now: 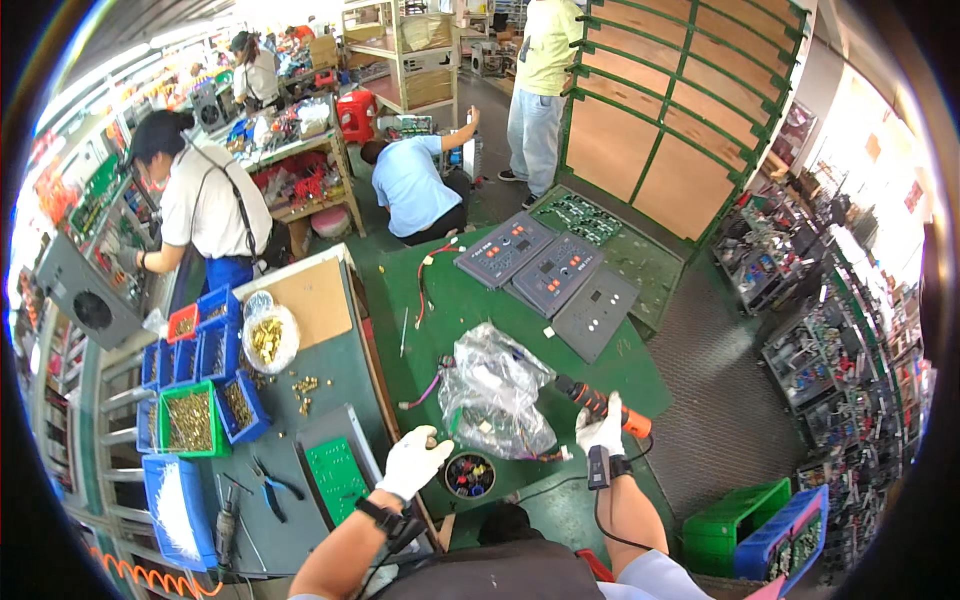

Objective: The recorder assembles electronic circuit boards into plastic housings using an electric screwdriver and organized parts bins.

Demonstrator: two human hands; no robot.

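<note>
My right hand (601, 432), in a white glove, is wrapped round an orange and black electric screwdriver (622, 413) that points up and left over the green table. My left hand (415, 462), also gloved, hovers beside a round tub (469, 476) of small dark and coloured parts. Its fingers are loosely bent and a little apart, and I see nothing in them. Between my hands lies a clear plastic bag (490, 385) with boards and wires inside. Behind it are dark grey control panels (555, 275) with orange buttons. A green circuit board (337, 478) sits left of my left forearm.
The left bench carries blue bins (215, 350), a green bin (190, 420) of screws, a bag of brass parts (268, 340), and pliers (272, 490). A person (205, 200) works at far left; another crouches (410, 185) ahead. Racks of electronics (810, 350) line the right.
</note>
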